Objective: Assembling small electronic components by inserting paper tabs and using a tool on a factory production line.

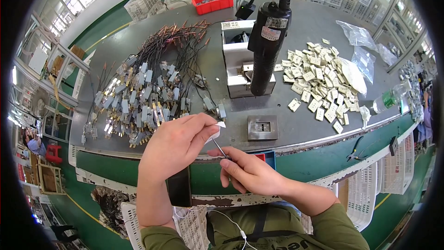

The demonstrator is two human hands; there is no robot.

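My left hand (pixel 178 141) is closed, pinching a small white piece (pixel 215 134) that looks like tissue or thin cloth; the fingers hide part of it. Close by, my right hand (pixel 252 173) grips a thin metal rod-like tool (pixel 219 148). Its upper end points at the white piece; whether they touch I cannot tell. Beyond my left hand lies a heap of grey plug-like parts with metal prongs (pixel 143 92), their black leads running back. A square metal block (pixel 262 128) with a recessed slot sits on the bench ahead of my right hand.
A black power screwdriver (pixel 270 41) hangs over a white-and-metal fixture (pixel 237 58). Pale rectangular plates (pixel 319 76) are piled to the right, near clear plastic bags (pixel 358 34). Pliers (pixel 356 150) lie near the front edge. A dark phone-like slab (pixel 179 189) is below my left hand.
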